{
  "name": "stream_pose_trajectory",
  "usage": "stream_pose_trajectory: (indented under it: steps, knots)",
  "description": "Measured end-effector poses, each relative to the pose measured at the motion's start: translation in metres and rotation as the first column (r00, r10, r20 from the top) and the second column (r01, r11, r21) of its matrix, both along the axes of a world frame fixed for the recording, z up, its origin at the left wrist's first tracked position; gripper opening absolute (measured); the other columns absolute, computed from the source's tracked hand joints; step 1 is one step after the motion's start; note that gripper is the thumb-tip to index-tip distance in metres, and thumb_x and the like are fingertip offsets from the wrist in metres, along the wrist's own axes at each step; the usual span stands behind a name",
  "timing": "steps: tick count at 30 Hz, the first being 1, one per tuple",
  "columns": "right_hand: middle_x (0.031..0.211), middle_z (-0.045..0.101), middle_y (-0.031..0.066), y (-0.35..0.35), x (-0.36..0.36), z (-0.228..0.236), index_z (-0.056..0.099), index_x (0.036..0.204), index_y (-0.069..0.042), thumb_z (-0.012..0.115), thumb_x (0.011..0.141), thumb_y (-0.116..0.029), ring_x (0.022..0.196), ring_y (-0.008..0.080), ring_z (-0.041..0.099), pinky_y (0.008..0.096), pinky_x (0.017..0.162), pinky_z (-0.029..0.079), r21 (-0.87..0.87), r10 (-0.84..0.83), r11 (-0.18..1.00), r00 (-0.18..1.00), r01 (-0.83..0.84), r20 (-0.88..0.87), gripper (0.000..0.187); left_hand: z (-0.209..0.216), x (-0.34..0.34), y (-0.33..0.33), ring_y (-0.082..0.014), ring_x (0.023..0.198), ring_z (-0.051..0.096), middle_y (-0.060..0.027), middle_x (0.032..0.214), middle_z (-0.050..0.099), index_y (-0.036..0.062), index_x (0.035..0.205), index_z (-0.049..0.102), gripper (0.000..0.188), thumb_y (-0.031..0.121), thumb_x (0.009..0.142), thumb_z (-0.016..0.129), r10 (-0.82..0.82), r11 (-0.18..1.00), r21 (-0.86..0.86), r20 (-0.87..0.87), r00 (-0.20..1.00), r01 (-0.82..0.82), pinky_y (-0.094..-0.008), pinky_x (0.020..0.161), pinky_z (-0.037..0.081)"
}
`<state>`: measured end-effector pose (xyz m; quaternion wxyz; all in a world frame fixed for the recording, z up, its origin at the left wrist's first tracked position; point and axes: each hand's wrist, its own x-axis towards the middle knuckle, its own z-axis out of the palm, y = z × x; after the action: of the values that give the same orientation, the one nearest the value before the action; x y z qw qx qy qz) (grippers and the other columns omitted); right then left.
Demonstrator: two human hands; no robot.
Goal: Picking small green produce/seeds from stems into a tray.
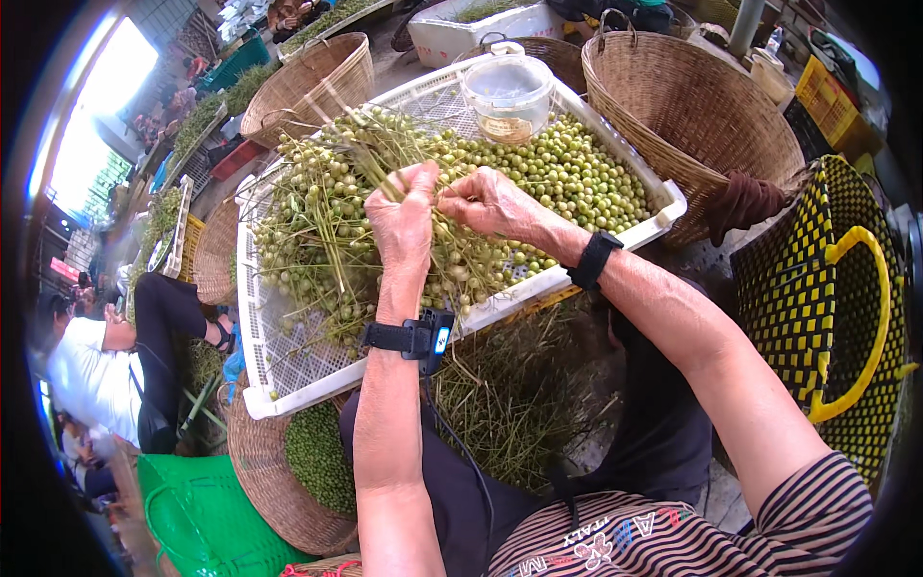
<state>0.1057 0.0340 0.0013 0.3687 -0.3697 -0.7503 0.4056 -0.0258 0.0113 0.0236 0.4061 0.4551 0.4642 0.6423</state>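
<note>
A white mesh tray [317, 383] lies across in front of me, heaped with round green berries. On its left half the berries [317, 207] still hang on thin stems; loose berries [606, 183] fill the right side. My left hand [404, 212] is closed round a bunch of green stems [370, 159], which fan out past its fist. Beside it, my right hand [486, 202] pinches with thumb and fingers close to the same bunch; what lies between its fingertips is too small to make out. A clear plastic tub [508, 96] stands on the tray's far side.
Large wicker baskets [673, 106] stand beyond the tray. At right is a black and yellow woven bag [784, 288]; a green bag [207, 510] lies lower left, near a basket of small berries [322, 457]. Stripped stems [519, 404] litter the floor. A person in white [96, 375] sits at left.
</note>
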Motion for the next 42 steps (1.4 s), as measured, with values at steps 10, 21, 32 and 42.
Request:
stream_pose_trajectory:
  steps: [10,21,32,42]
  knots:
    - [0.064,0.057,0.0164,0.007,0.017,-0.008,0.055,0.069,-0.005,0.054,0.077,-0.018,0.064,0.0346,0.058,0.0443,0.057,0.044,0.495,-0.231,0.867,0.93,0.063,0.287,0.015,-0.006,0.0,0.002,-0.0058,0.06,0.045,0.0005,0.068,0.057,0.0023,0.087,0.064,0.013,0.011,0.077,0.066,0.207,0.962,0.157,0.101,0.973,-0.221,-0.0198,0.053,0.034]
    - [0.067,0.062,0.0151,0.011,0.035,-0.018,0.062,0.07,-0.004,0.052,0.079,-0.015,0.066,0.0281,0.063,0.0387,0.059,0.05,0.448,-0.47,0.858,0.735,0.251,0.489,0.017,-0.005,0.0,0.0,-0.0011,0.046,0.037,0.0002,0.07,0.058,0.0026,0.089,0.064,0.017,0.016,0.079,0.066,0.277,0.941,0.186,0.065,0.959,-0.284,-0.0146,0.038,0.022]
    - [0.086,0.063,0.0113,0.016,0.064,0.008,0.06,0.096,-0.004,0.061,0.077,-0.026,0.081,0.0251,0.06,0.0379,0.073,0.046,0.424,-0.505,0.849,0.719,0.314,0.478,0.029,0.024,-0.026,-0.008,-0.0046,0.049,0.042,-0.0003,0.067,0.051,0.0035,0.088,0.059,0.018,0.021,0.084,0.058,0.156,0.987,-0.004,0.192,0.969,-0.158,-0.0166,0.04,0.033]
    - [0.104,0.058,0.0204,-0.019,0.005,0.026,0.057,0.107,0.0,0.054,0.081,-0.043,0.099,0.0308,0.056,0.0369,0.082,0.045,0.293,-0.057,0.955,0.998,0.05,0.014,0.05,0.02,-0.016,-0.005,-0.0097,0.058,0.047,-0.0026,0.074,0.051,0.0084,0.092,0.049,0.013,0.02,0.087,0.051,0.014,0.997,-0.076,0.186,0.982,0.001,-0.0206,0.049,0.04]
